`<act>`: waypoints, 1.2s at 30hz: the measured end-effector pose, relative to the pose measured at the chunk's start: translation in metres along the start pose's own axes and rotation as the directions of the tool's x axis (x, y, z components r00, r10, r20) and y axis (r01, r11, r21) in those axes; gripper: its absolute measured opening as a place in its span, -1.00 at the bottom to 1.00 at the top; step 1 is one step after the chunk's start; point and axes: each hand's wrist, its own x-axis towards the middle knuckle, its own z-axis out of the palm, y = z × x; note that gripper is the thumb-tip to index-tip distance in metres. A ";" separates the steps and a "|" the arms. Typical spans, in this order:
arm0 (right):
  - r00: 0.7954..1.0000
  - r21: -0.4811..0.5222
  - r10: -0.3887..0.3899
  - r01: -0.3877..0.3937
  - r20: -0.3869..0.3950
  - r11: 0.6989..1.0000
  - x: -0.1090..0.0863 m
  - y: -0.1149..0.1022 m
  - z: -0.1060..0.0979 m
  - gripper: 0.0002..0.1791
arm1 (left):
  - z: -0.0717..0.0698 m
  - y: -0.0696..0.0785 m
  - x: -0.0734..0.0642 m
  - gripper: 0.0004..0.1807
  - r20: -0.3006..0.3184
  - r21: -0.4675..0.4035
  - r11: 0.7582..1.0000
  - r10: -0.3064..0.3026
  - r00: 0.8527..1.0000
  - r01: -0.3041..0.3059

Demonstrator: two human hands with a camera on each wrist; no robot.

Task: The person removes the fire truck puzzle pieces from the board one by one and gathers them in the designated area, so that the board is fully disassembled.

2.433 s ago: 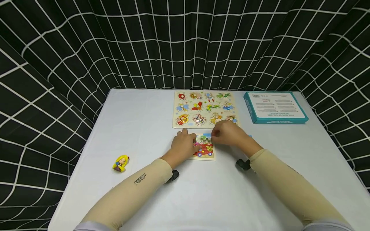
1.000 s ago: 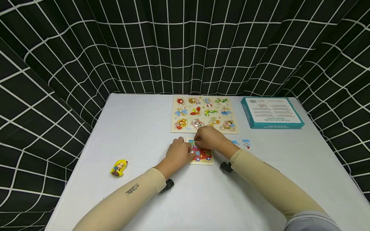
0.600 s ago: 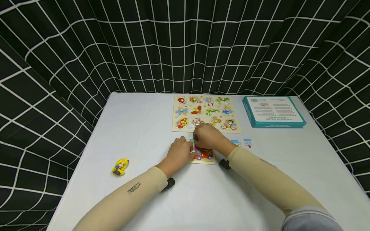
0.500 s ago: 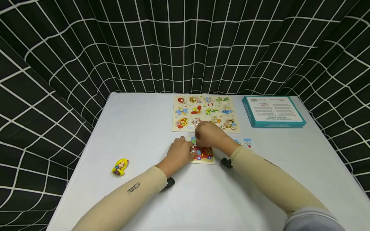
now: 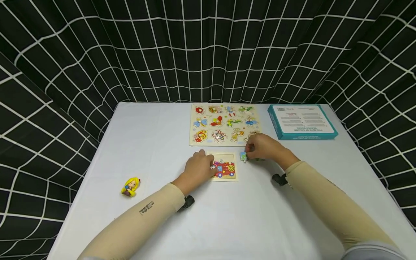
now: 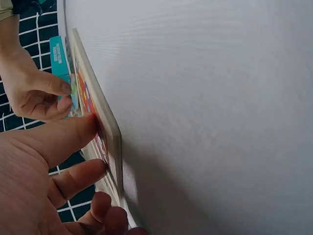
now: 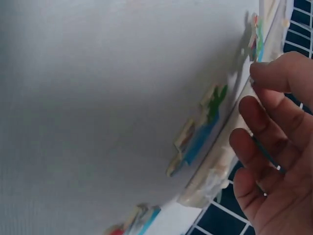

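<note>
My left hand (image 5: 199,168) holds a small square puzzle board (image 5: 224,179) at its left edge, thumb and index fingertips on its face. A red car picture (image 5: 225,168) fills the lower part of the board, and bare wood shows in its upper part. Just right of the board, my right hand (image 5: 264,147) pinches a blue-and-green puzzle piece (image 5: 243,156) between thumb and index finger. In the right wrist view that piece (image 7: 255,39) is at the fingertips, partly hidden by them. Another blue-and-green puzzle piece (image 7: 203,129) lies on the table near the right hand.
A larger wooden insect puzzle board (image 5: 224,126) lies behind the small one, its near right corner overlapped by my right hand. At the back right is a teal box (image 5: 303,122). A yellow-haired figurine (image 5: 131,187) lies at left. Another piece (image 7: 142,220) lies on the white table.
My right hand has moved right, off the board, with a blue-and-green puzzle piece. The board's upper part, where that picture was, now shows bare wood. My left hand stays at the board.
</note>
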 end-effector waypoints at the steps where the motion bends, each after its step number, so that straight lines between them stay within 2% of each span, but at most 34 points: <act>1: 1.000 0.002 -0.008 0.008 -0.001 1.000 0.001 0.001 0.002 -0.88 | 0.000 0.000 0.001 -0.72 0.009 -0.007 1.000 0.001 1.000 -0.001; 3: 1.000 -0.008 -0.020 0.020 -0.004 1.000 0.003 0.003 0.004 -0.88 | 0.000 0.001 0.002 -0.74 0.029 -0.030 1.000 0.006 1.000 -0.005; 6: 1.000 -0.038 -0.024 0.024 -0.009 0.999 0.004 0.003 0.002 -0.86 | 0.001 0.002 0.004 -0.64 0.047 -0.057 0.998 0.032 0.998 -0.029; 10: 0.997 -0.051 -0.068 0.066 -0.033 0.996 0.003 -0.004 0.000 -0.86 | 0.004 0.005 0.006 -0.61 0.050 -0.047 0.997 0.067 0.996 -0.065; 15: 0.978 -0.063 -0.207 0.205 -0.013 0.977 -0.003 -0.028 0.010 -0.89 | 0.008 0.009 0.007 -0.60 0.002 0.011 0.996 0.089 0.996 -0.089; 18: 0.973 -0.080 -0.231 0.231 0.004 0.970 -0.009 -0.042 0.019 -0.80 | 0.010 0.013 0.009 -0.54 -0.024 0.051 0.995 0.085 0.996 -0.084; 23: 0.976 -0.076 -0.216 0.214 -0.008 0.974 -0.014 -0.054 0.026 -0.77 | 0.010 0.020 0.009 -0.55 -0.010 0.084 0.996 0.040 0.999 -0.039; 30: 0.994 -0.003 -0.106 0.106 0.023 0.994 -0.016 -0.061 0.029 -0.74 | 0.010 0.023 0.006 -0.55 0.019 0.091 0.995 0.028 0.999 -0.029; 36: 0.993 -0.001 -0.108 0.108 -0.047 0.994 -0.023 -0.062 0.030 -0.74 | 0.011 0.021 0.007 -0.56 -0.013 0.078 0.996 0.041 0.999 -0.039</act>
